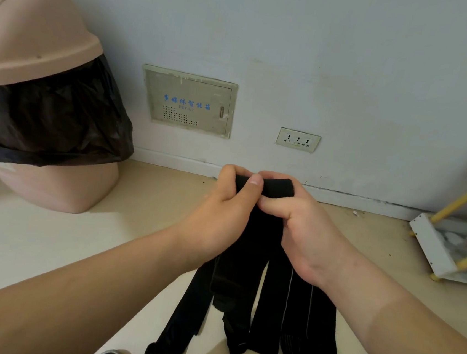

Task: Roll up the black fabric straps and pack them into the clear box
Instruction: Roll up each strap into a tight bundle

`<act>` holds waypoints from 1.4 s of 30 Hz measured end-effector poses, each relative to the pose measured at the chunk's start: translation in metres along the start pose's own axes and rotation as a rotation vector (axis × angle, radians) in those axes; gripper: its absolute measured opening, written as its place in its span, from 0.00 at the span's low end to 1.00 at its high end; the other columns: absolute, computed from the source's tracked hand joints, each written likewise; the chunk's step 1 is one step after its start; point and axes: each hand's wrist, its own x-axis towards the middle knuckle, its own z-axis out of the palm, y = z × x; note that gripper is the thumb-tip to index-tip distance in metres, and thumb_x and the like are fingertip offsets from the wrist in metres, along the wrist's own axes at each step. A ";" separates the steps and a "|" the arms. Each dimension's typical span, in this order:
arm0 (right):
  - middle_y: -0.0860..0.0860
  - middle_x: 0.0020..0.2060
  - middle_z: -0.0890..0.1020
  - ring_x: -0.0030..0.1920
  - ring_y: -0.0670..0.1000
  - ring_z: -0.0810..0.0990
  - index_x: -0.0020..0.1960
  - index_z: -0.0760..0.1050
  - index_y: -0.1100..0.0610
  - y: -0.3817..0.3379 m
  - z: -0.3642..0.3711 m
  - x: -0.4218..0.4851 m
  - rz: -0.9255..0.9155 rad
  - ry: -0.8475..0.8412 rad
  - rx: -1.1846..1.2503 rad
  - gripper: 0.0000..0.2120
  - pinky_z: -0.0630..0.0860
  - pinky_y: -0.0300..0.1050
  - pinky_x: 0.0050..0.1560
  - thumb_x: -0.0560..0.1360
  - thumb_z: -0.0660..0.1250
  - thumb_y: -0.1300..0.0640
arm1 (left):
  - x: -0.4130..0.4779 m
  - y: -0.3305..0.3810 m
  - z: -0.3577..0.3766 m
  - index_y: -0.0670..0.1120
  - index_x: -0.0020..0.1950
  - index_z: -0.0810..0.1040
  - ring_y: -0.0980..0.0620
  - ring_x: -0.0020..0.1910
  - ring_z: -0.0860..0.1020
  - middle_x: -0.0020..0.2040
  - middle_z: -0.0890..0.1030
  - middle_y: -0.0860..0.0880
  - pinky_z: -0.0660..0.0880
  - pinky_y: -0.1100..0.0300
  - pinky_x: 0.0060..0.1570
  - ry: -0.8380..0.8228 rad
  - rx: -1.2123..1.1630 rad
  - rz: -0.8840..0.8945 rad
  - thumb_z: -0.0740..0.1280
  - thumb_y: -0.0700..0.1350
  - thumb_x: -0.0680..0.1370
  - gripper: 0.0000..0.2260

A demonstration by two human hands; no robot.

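- A pale floor (32,242) meeting a light wall (325,56) is seen, with both hands raised above the floor near the skirting.
- The rolled end of a black fabric strap (279,186) is held at the fingertips, between the two hands; the loose remainder hangs down below the hands towards the floor.
- The left hand (222,213) is closed around the left side of the roll, its thumb pressed on top; the right hand (305,224) is closed on the right side, fingers curled over the strap.
- The step in hand is judged to be the start of the roll. It would be done well if the turns were kept tight and the strap edges kept level, so that no cone forms; the hanging length should be fed upward evenly while the thumbs hold the turns already made.
- Below the hands, about four black strap lengths (270,310) are counted hanging or lying together, some with thin pale lines and thin ties at the lower ends; the exact count cannot be told, since they overlap.
- No clear box is visible in this view.
- Further out, to the left of the left hand, one pink bin (39,41) with one black liner bag (51,117) is seen.
- Beyond the hands, one wall panel (188,101) and one socket plate (298,140) are counted on the wall.
- To the right of the right hand, one white-and-yellow rack (432,246) stands.
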 end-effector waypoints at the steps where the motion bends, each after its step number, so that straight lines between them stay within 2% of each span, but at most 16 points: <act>1: 0.60 0.56 0.87 0.50 0.56 0.88 0.67 0.79 0.52 -0.001 -0.001 -0.001 0.006 -0.013 0.003 0.20 0.84 0.52 0.45 0.77 0.69 0.65 | -0.002 0.000 0.000 0.53 0.60 0.72 0.62 0.45 0.81 0.51 0.81 0.53 0.77 0.66 0.42 -0.026 -0.004 -0.010 0.58 0.57 0.87 0.10; 3: 0.60 0.54 0.86 0.49 0.56 0.87 0.66 0.78 0.52 0.000 -0.003 -0.004 0.022 -0.038 0.013 0.21 0.84 0.53 0.47 0.74 0.69 0.62 | -0.004 0.000 -0.001 0.53 0.62 0.71 0.61 0.46 0.81 0.52 0.81 0.51 0.78 0.65 0.43 -0.066 0.024 -0.032 0.59 0.56 0.87 0.10; 6: 0.60 0.62 0.85 0.59 0.55 0.85 0.69 0.79 0.53 0.005 -0.008 -0.005 0.080 -0.115 -0.009 0.24 0.81 0.56 0.60 0.74 0.68 0.49 | -0.003 -0.001 -0.009 0.53 0.62 0.72 0.56 0.49 0.81 0.54 0.82 0.49 0.78 0.60 0.47 -0.084 0.104 -0.028 0.61 0.54 0.87 0.08; 8: 0.54 0.64 0.85 0.65 0.53 0.84 0.71 0.79 0.47 0.012 -0.008 -0.003 0.116 -0.139 -0.143 0.25 0.78 0.58 0.68 0.79 0.63 0.36 | -0.004 -0.002 -0.014 0.53 0.62 0.75 0.55 0.48 0.82 0.54 0.83 0.47 0.79 0.59 0.45 -0.078 0.118 -0.021 0.63 0.52 0.86 0.06; 10: 0.47 0.63 0.86 0.65 0.52 0.85 0.72 0.76 0.41 0.016 -0.008 -0.001 0.142 -0.094 -0.235 0.29 0.78 0.61 0.70 0.78 0.61 0.26 | -0.005 -0.002 -0.016 0.54 0.61 0.77 0.56 0.48 0.83 0.52 0.84 0.49 0.79 0.61 0.43 -0.063 0.118 0.011 0.65 0.48 0.86 0.05; 14: 0.50 0.57 0.89 0.58 0.55 0.88 0.64 0.82 0.45 0.007 -0.008 -0.002 0.098 -0.113 -0.230 0.19 0.83 0.62 0.62 0.84 0.62 0.36 | -0.001 0.000 -0.020 0.52 0.61 0.81 0.59 0.43 0.83 0.52 0.84 0.50 0.80 0.63 0.42 -0.020 0.056 0.097 0.69 0.40 0.84 0.08; 17: 0.53 0.57 0.89 0.58 0.57 0.88 0.65 0.81 0.48 0.004 -0.009 -0.001 0.093 -0.077 -0.207 0.16 0.84 0.65 0.59 0.84 0.65 0.40 | 0.001 0.000 -0.022 0.54 0.60 0.83 0.54 0.48 0.85 0.57 0.84 0.49 0.82 0.60 0.43 -0.010 -0.013 0.045 0.72 0.40 0.82 0.10; 21: 0.52 0.52 0.89 0.51 0.55 0.90 0.62 0.82 0.47 0.006 -0.008 0.001 0.043 -0.009 -0.304 0.14 0.84 0.50 0.39 0.83 0.67 0.41 | 0.004 0.002 -0.024 0.57 0.66 0.81 0.50 0.53 0.86 0.59 0.85 0.50 0.84 0.53 0.48 -0.034 -0.028 -0.145 0.72 0.43 0.82 0.15; 23: 0.51 0.51 0.89 0.52 0.55 0.89 0.59 0.82 0.47 0.007 -0.008 0.003 -0.007 0.015 -0.330 0.10 0.84 0.50 0.41 0.83 0.68 0.44 | 0.005 0.002 -0.026 0.55 0.68 0.81 0.48 0.54 0.87 0.60 0.86 0.48 0.85 0.53 0.51 -0.122 -0.080 -0.263 0.70 0.45 0.82 0.14; 27: 0.53 0.52 0.89 0.56 0.56 0.88 0.58 0.82 0.49 0.012 -0.011 0.007 -0.046 -0.013 -0.270 0.05 0.85 0.57 0.59 0.84 0.70 0.52 | 0.007 -0.003 -0.028 0.45 0.68 0.82 0.40 0.67 0.81 0.66 0.84 0.42 0.79 0.48 0.64 -0.246 -0.210 -0.339 0.62 0.47 0.82 0.17; 29: 0.55 0.52 0.88 0.55 0.57 0.88 0.58 0.82 0.49 0.012 -0.012 0.007 -0.078 -0.030 -0.233 0.05 0.85 0.56 0.57 0.84 0.70 0.57 | 0.006 -0.001 -0.026 0.48 0.70 0.82 0.41 0.69 0.80 0.67 0.84 0.44 0.74 0.43 0.71 -0.276 -0.272 -0.326 0.59 0.52 0.85 0.19; 32: 0.56 0.56 0.86 0.56 0.59 0.87 0.56 0.84 0.43 0.009 -0.009 0.005 -0.099 -0.043 -0.190 0.14 0.86 0.56 0.54 0.83 0.70 0.63 | 0.003 0.000 -0.021 0.53 0.69 0.82 0.49 0.63 0.84 0.63 0.86 0.49 0.80 0.49 0.63 -0.279 -0.228 -0.281 0.58 0.61 0.86 0.21; 35: 0.57 0.59 0.85 0.58 0.61 0.87 0.58 0.84 0.43 0.005 -0.007 0.003 -0.053 -0.036 -0.125 0.21 0.86 0.54 0.51 0.81 0.68 0.68 | 0.005 -0.003 -0.016 0.47 0.70 0.79 0.45 0.61 0.85 0.62 0.86 0.44 0.81 0.45 0.64 -0.171 -0.230 -0.223 0.65 0.57 0.84 0.19; 38: 0.59 0.62 0.85 0.57 0.62 0.88 0.67 0.81 0.45 -0.003 -0.005 0.002 0.022 -0.056 0.047 0.22 0.85 0.57 0.53 0.79 0.70 0.65 | 0.007 -0.002 -0.016 0.49 0.66 0.78 0.46 0.56 0.87 0.59 0.86 0.44 0.84 0.51 0.55 -0.074 -0.211 -0.155 0.70 0.49 0.84 0.13; 40: 0.59 0.62 0.85 0.58 0.62 0.88 0.70 0.79 0.50 -0.006 -0.004 0.002 0.072 -0.082 0.097 0.20 0.84 0.60 0.59 0.79 0.71 0.54 | 0.006 0.000 -0.016 0.49 0.64 0.78 0.49 0.50 0.86 0.55 0.85 0.45 0.83 0.58 0.44 -0.067 -0.213 -0.086 0.70 0.43 0.83 0.10; 42: 0.56 0.61 0.87 0.60 0.59 0.88 0.69 0.80 0.51 -0.002 -0.004 0.004 0.108 -0.085 -0.043 0.20 0.81 0.62 0.65 0.83 0.68 0.41 | 0.004 -0.001 -0.016 0.49 0.63 0.79 0.51 0.48 0.85 0.52 0.84 0.47 0.83 0.59 0.44 -0.071 -0.186 -0.007 0.71 0.40 0.82 0.11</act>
